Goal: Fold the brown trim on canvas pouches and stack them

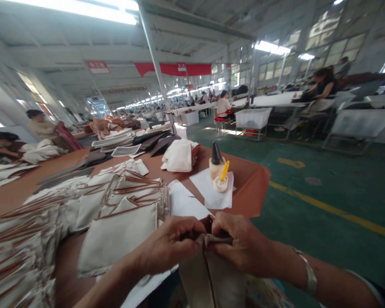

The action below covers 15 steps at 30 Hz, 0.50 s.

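Note:
Both hands meet at the bottom centre over a grey-beige fabric piece (211,273) with a dark seam running down its middle. My left hand (171,241) pinches its top edge from the left, fingers curled. From the right, my right hand (244,241) grips the same folded edge, thumb and fingers closed on it; a metal bracelet (306,271) circles that wrist. Left of the hands, a flat beige piece with brown edging (122,235) lies on the brown table (72,265). Beyond them stand a dark-capped bottle (217,160) and a small cup (221,184) holding a yellow brush (225,170).
Rows of beige pieces (19,239) cover the table's left side. A folded white stack (178,156) and a clear tray (126,150) sit farther back. White paper (184,201) lies ahead. Several people work beyond, near white bins (253,118).

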Available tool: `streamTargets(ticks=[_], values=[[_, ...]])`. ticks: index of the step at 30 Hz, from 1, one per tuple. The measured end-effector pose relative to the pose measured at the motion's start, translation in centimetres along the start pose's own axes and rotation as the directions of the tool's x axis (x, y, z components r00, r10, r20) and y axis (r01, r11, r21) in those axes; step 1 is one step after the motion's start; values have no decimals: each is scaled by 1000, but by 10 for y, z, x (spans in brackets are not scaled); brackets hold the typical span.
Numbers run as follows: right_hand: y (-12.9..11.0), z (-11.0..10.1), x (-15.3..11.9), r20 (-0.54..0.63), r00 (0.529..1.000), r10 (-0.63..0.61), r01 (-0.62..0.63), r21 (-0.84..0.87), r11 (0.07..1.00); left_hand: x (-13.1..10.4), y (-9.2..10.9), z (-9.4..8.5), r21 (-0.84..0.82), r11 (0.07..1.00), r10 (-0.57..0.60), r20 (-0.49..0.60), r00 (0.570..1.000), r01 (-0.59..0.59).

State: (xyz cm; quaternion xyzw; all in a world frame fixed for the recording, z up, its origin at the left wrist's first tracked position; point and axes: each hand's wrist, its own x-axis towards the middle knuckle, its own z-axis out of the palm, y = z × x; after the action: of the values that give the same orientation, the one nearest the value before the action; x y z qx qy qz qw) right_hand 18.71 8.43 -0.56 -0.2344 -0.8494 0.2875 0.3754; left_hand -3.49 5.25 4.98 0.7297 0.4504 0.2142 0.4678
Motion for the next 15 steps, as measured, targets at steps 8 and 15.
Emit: streamTargets(ticks=[8,15], values=[[-9,-6,2,262,934,245,-321,309,895,-4,-19,13,-139,989,-44,32,999,48],[-2,-6,3,312,915,257,-374,414,830,-3,-19,9,-207,976,-50,107,993,71]])
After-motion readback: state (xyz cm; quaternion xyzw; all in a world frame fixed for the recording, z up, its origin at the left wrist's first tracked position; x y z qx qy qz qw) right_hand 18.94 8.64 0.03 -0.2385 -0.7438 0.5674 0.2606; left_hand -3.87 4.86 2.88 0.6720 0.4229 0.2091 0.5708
